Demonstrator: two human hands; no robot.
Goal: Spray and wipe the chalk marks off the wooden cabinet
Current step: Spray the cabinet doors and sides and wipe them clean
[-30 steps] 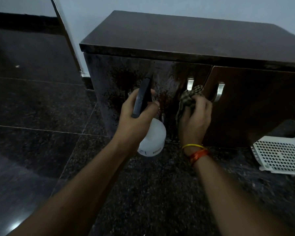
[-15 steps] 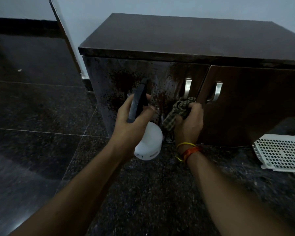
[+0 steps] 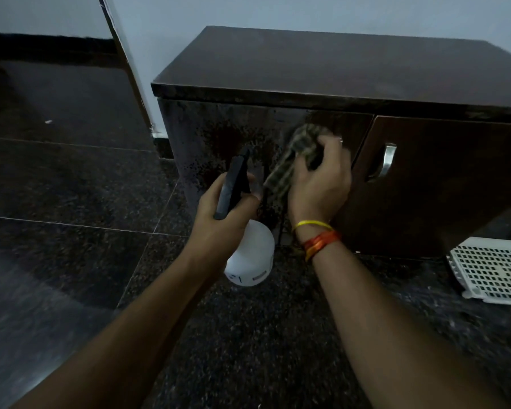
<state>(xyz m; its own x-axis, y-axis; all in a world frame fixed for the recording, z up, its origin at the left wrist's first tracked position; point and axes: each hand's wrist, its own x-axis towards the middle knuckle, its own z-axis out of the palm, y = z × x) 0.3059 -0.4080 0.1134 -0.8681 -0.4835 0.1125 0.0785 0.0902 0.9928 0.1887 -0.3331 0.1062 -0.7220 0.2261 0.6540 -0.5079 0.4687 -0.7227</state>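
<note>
hands work close together in front of the left door of a dark wooden cabinet [image 3: 337,75]. the left hand [image 3: 219,219] is curled tight around the black trigger head of a spray bottle [image 3: 250,255], fingers wrapped at the neck, the white body hanging below the palm and the nozzle pointing toward the door. the right hand [image 3: 319,184] grips a checked cloth [image 3: 292,160], thumb and fingers bunched over it, and presses it against the upper part of the left door [image 3: 219,143]; a loose end of the cloth trails down beside the spray head. the cloth looks blurred. yellow and orange bands [image 3: 319,237] circle the right wrist.

the left door is mottled with dark speckles and streaks, wet-looking across most of its face; whether chalk remains there is hard to tell in the dim light. the right door [image 3: 443,187] looks plain and smooth, with a metal handle [image 3: 387,160] near its left edge. the cabinet stands on a dark speckled stone floor [image 3: 71,187] against a pale wall [image 3: 248,13]. a white perforated plastic piece [image 3: 493,270] lies on the floor at the right, near the cabinet's base.
</note>
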